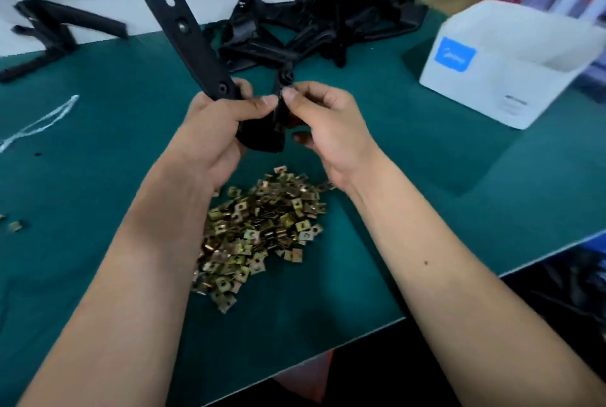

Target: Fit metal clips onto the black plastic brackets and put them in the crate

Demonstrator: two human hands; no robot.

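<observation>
My left hand grips a black plastic bracket above the green table; the bracket's long flat arm with holes points up and to the left. My right hand pinches the bracket's short upright tab between thumb and forefinger; any clip under the fingertips is hidden. A heap of brass-coloured metal clips lies on the table below both hands. More black brackets are piled at the back of the table.
A white box with a blue label stands at the right rear. Another black bracket lies at the far left, with white string and two stray clips nearer. The green table ends at the right front.
</observation>
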